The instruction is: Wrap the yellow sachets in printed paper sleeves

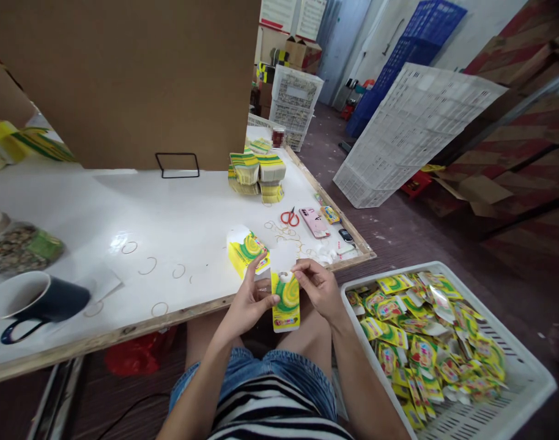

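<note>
In front of my lap is a flat yellow-and-green printed card [286,305] with a white upper flap and a hole near its middle. My left hand [249,302] pinches its left edge between thumb and fingers, the index finger pointing up toward a stack of similar cards. My right hand [317,286] is closed on its upper right edge by thumb and fingertips. Just beyond my left hand, that stack of yellow cards [243,252] rests on the white table near its front edge.
A white basket [531,382] full of yellow packets stands at my right. On the white table [91,208] are bundled cards [259,171], red-handled scissors [289,217], a pink phone [314,222], loose rubber bands [178,271], a dark mug [54,299] and a jar [16,247].
</note>
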`<state>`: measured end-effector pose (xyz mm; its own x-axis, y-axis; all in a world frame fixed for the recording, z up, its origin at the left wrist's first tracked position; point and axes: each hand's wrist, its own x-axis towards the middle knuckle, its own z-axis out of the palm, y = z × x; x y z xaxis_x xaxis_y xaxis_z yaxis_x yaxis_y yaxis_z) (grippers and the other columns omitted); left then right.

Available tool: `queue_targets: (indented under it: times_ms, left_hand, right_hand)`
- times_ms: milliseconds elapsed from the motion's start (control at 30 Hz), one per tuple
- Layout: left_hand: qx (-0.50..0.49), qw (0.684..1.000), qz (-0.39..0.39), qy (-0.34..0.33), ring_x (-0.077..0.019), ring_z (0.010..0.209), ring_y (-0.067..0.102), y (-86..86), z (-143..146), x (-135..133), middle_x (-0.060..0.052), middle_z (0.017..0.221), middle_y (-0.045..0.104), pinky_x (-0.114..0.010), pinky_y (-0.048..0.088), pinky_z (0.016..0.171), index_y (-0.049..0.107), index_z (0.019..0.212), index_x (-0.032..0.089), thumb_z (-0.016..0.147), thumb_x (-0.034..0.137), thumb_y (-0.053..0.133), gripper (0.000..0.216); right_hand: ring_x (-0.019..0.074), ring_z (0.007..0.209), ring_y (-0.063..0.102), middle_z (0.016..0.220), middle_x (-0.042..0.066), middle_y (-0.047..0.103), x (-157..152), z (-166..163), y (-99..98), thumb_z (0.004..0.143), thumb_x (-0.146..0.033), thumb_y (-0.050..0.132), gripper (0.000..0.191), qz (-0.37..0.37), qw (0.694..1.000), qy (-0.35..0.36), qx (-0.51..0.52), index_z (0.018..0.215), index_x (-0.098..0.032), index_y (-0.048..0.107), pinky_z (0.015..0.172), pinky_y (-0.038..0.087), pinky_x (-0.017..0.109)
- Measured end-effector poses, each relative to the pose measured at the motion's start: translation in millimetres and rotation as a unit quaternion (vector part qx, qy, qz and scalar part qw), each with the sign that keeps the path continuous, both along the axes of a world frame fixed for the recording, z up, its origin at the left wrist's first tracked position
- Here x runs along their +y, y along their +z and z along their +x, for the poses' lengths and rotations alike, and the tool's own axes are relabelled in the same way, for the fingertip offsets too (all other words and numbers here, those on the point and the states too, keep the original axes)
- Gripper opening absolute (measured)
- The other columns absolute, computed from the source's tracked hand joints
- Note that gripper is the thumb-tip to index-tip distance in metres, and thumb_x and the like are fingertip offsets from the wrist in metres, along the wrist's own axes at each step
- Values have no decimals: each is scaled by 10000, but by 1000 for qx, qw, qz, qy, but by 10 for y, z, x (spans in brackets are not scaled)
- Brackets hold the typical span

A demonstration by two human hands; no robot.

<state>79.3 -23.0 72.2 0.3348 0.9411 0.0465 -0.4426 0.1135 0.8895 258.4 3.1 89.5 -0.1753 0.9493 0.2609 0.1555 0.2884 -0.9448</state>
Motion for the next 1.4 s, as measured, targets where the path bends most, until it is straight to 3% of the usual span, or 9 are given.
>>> queue_targets:
  times_ms: [133,233,300,433,667,800,1000,1200,1400]
  left_hand:
    - [48,999,15,11,-225,941,677,-18,8,25,-107,1103,685,-302,545,779,470,1295,202,763,268,725,594]
    - [97,994,28,45,-194,833,687,-29,29,30,-99,1121,680,-282,547,716,522,1274,197,785,269,692,522]
    - [137,987,37,74,-170,765,687,-26,50,23,-94,1143,672,-275,547,694,539,1271,203,802,261,663,488]
    - [178,979,56,80,-189,810,698,0,89,1,-99,1190,656,-315,560,757,545,1289,219,828,243,609,466]
    - [184,979,59,67,-229,975,679,44,100,-2,-121,1212,650,-345,554,834,490,1344,218,835,192,569,515]
    - [195,976,66,67,-225,986,674,64,102,1,-118,1234,637,-342,550,841,493,1332,216,835,191,571,504]
    - [207,974,61,73,-208,904,687,42,112,12,-125,1223,637,-354,556,822,495,1321,207,827,184,564,500]
    - [191,977,52,81,-194,857,693,72,136,10,-129,1276,609,-359,564,816,497,1325,222,832,205,571,499]
    - [217,970,73,82,-175,826,693,48,146,19,-110,1265,616,-329,561,803,516,1323,239,836,175,549,493]
  right_hand:
    - [189,848,633,946,57,672,-12,35,-26,877,-379,599,273,8,999,-34,17,1110,-238,592,723,509,293]
    - [209,930,612,989,82,667,-12,109,28,910,-421,527,269,53,997,-32,-41,944,-216,696,801,485,319]
    - [177,796,591,936,64,642,-11,138,69,877,-431,570,268,33,995,-32,-85,923,-206,708,707,471,292]
    - [102,520,435,709,-44,532,-18,94,100,774,-336,678,370,-68,988,-2,-138,1115,-211,603,504,361,234]
    - [119,521,464,574,-92,447,-34,18,92,791,-255,577,282,-26,969,-42,-240,1067,-227,525,558,356,235]
    - [124,533,483,598,-93,445,-43,19,78,776,-297,624,355,-33,965,-32,-257,1106,-240,506,559,361,232]
    - [123,497,462,563,-106,383,-33,-22,56,795,-235,570,275,-20,960,-65,-271,1061,-232,498,586,375,243]
    - [187,708,591,818,-2,598,-43,1,54,775,-341,637,429,19,957,-75,-280,1169,-236,504,658,450,289]
    - [199,701,654,863,13,660,-58,-24,32,797,-252,599,343,-1,958,-82,-274,1127,-252,507,652,478,300]
